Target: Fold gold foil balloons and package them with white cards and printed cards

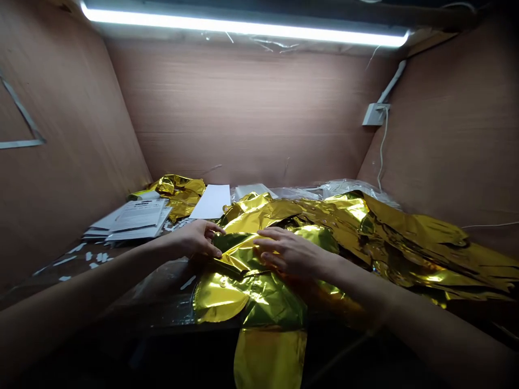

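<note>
A shiny gold foil balloon (275,305), flat and creased, lies in front of me, its rounded lower end hanging over the table's front edge. My left hand (199,237) is closed on its upper left edge, thumb on top and fingers curled beside the foil. On the right, my right hand (290,249) rests over the same balloon with its fingers stretched out and slightly apart. A big heap of flat gold foil balloons (405,248) spreads behind and to the right of my right hand.
White printed cards (140,216) are stacked at left, near another crumpled gold foil piece (182,194) and a blank white card (211,201). Small white strips (97,257) lie scattered. Clear plastic bags (352,189) sit at the back. Wooden panels enclose the table under a tube light (243,24).
</note>
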A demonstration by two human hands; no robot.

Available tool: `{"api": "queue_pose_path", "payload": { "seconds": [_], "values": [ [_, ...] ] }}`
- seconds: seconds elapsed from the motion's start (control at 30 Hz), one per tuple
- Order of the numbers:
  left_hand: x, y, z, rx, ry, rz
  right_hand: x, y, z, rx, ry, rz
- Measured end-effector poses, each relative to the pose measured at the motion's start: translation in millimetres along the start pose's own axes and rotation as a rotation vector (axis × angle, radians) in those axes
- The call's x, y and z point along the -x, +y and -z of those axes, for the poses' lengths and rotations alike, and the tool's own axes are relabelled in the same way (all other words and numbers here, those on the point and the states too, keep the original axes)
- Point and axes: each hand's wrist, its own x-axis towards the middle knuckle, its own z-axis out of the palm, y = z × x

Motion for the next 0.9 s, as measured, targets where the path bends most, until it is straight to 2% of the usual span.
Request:
{"api": "queue_pose_path", "payload": {
  "seconds": [0.07, 0.13, 0.2, 0.23, 0.3, 0.33, 0.4, 0.47, 0.63, 0.73, 0.9],
  "values": [
    [3, 3, 0.1, -0.084, 0.048, -0.005, 3, -1, -10, -0.070, -0.069, -0.002],
    [10, 6, -3.0, -0.217, 0.159, -0.118, 6, 4, -17, -0.120, -0.127, -0.032],
    [20, 9, -10.5, -0.392, 0.283, -0.380, 9, 9, -22, -0.146, -0.148, -0.056],
    [27, 10, -15.7, -0.490, 0.308, -0.533, 10, 11, -23, -0.147, -0.149, -0.058],
    [40, 14, -27.7, -0.664, 0.246, -0.778, 10, 12, -23, -0.135, -0.147, -0.048],
    [45, 16, -33.7, -0.719, 0.183, -0.850, 11, 11, -23, -0.128, -0.146, -0.046],
    [52, 18, -43.2, -0.764, 0.096, -0.895, 12, 9, -21, -0.131, -0.153, -0.051],
    [55, 18, -47.7, -0.737, 0.081, -0.895, 13, 8, -18, -0.158, -0.158, -0.054],
    [54, 9, -42.9, -0.723, 0.034, -0.964, 16, 8, -14, -0.187, -0.171, 0.063],
    [56, 0, -41.9, -0.865, 0.037, -1.030, 16, 9, -12, -0.168, -0.186, 0.101],
    [58, -12, -49.2, -1.046, 0.085, -1.044, 16, 8, -11, -0.165, -0.199, 0.089]
  ]
}}
